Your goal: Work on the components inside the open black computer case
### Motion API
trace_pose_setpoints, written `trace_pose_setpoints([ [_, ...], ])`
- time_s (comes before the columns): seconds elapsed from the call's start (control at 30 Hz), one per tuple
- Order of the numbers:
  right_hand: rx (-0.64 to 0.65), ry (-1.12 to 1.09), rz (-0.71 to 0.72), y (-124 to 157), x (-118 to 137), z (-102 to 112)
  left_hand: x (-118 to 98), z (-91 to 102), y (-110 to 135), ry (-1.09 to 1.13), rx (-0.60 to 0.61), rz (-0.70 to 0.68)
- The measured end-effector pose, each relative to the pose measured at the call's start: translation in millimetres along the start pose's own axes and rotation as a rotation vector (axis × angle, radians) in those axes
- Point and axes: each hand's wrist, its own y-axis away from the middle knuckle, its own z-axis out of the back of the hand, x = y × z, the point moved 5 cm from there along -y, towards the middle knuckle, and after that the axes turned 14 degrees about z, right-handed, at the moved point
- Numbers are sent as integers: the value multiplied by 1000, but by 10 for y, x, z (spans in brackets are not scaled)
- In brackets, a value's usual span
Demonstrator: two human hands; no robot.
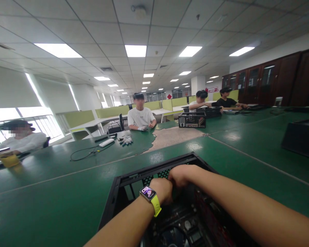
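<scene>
Left hand (163, 189), right hand (180, 175) close together, lower centre of frame; both curled, fingertips hidden. Right wrist (194, 172) bent downward.

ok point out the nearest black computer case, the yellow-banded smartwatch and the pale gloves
Nearest boxy black computer case (154, 167), head view: far top rim
Yellow-banded rectangular smartwatch (148, 192), head view: lit screen
Pale grey gloves (126, 140), head view: middle of the heap
</scene>
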Motion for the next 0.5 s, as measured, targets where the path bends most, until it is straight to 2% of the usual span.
trace_pose_setpoints([
  [0.07,90,-111,21,17,-12,-54,11,-7,-16,-3,23,-20],
  [0.17,159,-203,14,-26,-87,-139,9,9,-38,10,32,-54],
  [0.37,268,-75,-138,-84,-320,-211,-86,66,-4,28,44,-132],
  [0.5,361,-98,-175,-77,-307,-300,-97,-17,-30,-35,134,-150],
])
